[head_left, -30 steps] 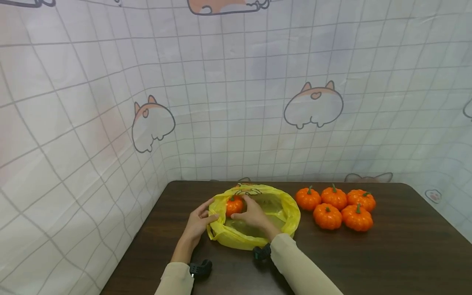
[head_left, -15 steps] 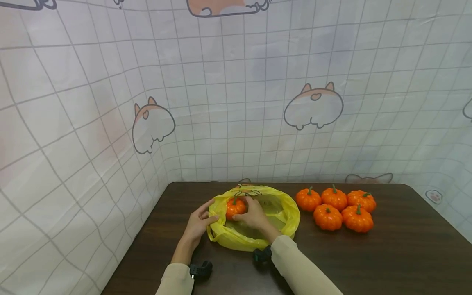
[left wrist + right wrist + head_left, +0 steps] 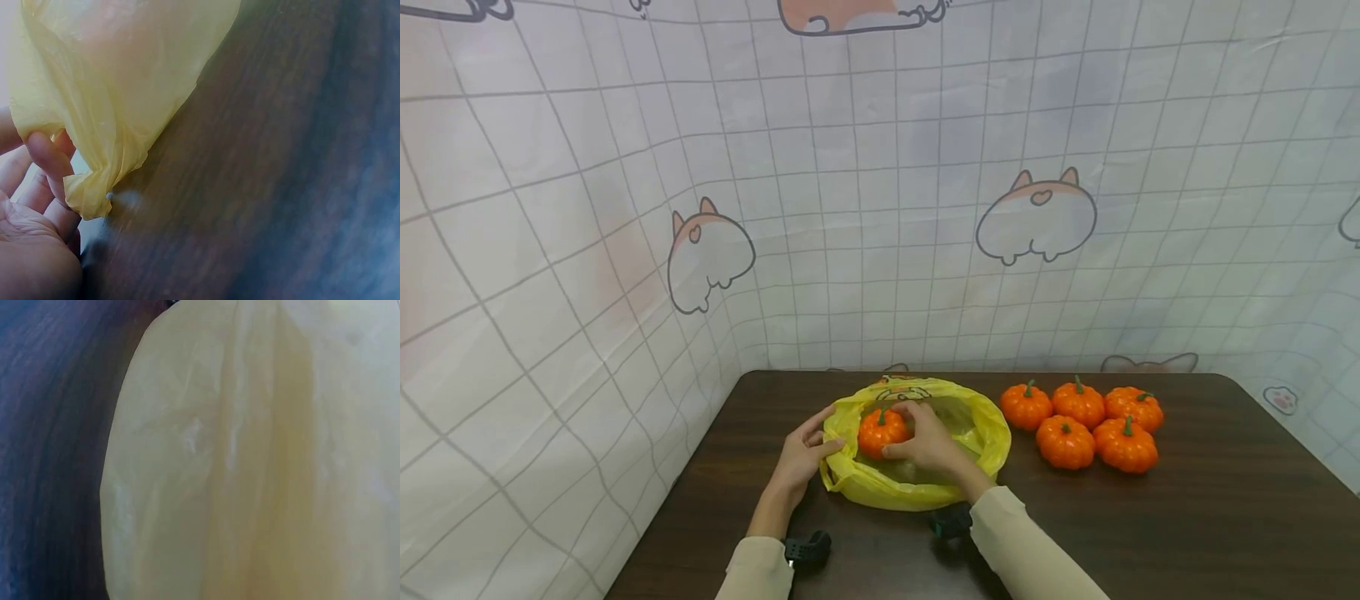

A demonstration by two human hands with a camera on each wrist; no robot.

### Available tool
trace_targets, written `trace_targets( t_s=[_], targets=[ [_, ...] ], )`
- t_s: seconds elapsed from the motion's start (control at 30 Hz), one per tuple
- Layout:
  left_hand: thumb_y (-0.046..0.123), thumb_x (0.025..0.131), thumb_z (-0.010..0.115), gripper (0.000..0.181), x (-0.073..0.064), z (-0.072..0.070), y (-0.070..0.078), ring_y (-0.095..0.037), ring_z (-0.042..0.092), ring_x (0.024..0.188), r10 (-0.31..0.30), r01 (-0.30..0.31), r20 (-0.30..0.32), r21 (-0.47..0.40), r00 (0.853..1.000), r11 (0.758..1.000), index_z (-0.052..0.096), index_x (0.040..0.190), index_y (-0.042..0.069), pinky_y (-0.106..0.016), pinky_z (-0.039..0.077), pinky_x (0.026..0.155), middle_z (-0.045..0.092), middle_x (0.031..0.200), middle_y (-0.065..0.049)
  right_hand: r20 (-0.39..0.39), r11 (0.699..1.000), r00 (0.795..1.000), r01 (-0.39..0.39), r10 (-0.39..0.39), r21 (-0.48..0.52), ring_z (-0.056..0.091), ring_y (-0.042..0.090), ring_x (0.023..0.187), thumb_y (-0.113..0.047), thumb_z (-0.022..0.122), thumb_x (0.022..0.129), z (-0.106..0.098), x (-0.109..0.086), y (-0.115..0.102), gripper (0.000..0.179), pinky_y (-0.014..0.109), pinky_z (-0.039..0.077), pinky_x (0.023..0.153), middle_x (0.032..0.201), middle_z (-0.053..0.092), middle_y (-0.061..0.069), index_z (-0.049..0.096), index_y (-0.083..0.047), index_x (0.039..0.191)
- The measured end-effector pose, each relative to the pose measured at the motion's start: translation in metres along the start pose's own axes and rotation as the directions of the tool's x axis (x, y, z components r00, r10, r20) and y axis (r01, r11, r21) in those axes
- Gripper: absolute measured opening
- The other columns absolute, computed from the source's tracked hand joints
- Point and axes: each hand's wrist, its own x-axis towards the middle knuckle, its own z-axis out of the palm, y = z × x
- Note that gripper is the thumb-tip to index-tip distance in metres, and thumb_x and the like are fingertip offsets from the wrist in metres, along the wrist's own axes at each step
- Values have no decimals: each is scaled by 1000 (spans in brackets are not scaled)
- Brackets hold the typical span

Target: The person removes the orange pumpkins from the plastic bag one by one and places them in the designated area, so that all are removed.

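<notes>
A yellow plastic bag (image 3: 910, 498) stands on the table with its mouth spread wide, its rim folded outward. My left hand (image 3: 797, 461) holds the bag's left rim; in the left wrist view, the fingers (image 3: 50, 156) are at the bunched yellow plastic (image 3: 94, 190). Inside the bag's opening, at its left part, sits a small orange pumpkin (image 3: 878, 435) with a green stem. Reaching over the near rim, my right hand (image 3: 931, 442) grips this pumpkin from its right side with thumb and fingers. The right wrist view is filled by the bag's outer wall (image 3: 206, 444), which hides that hand.
Several more small orange pumpkins (image 3: 1066, 442) stand in a cluster to the right of the bag. The dark wood table (image 3: 1232, 508) ends at a back edge, beyond which hangs a white gridded cloth (image 3: 910, 292) with cartoon dogs.
My right hand has shifted slightly right and toward me with the pumpkin, which now shows more fully in the bag's opening. The left hand has stayed at the rim.
</notes>
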Motion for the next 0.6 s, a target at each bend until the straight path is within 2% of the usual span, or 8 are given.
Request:
trace_targets(
  t_s=[0.13,0.37,0.6],
  targets=[
    [15,94,74,63,0,-1,0,-19,52,91,-6,6,-6,7,1000,1000,52,150,33,-38,40,95,50,74,3,1,1000,1000,3,-3,20,55,37,124,-19,88,81,-4,-6,-6,62,56,48,103,133,49,17,57,-11,135],
    [15,94,74,63,0,-1,0,-19,49,87,-3,4,-8,15,1000,1000,52,151,30,-39,39,90,46,72,3,-4,999,1000,11,-11,46,56,38,127,-19,88,81,-11,-13,-7,64,52,51,102,134,47,17,57,-12,136],
    [15,94,74,64,0,0,0,-18,55,87,5,-5,0,21,1000,1000,51,152,28,-36,43,92,55,75,1,-7,996,999,47,-47,77,58,39,124,-15,88,79,-22,-23,-8,67,47,57,95,134,45,18,55,-10,137]
  ],
)
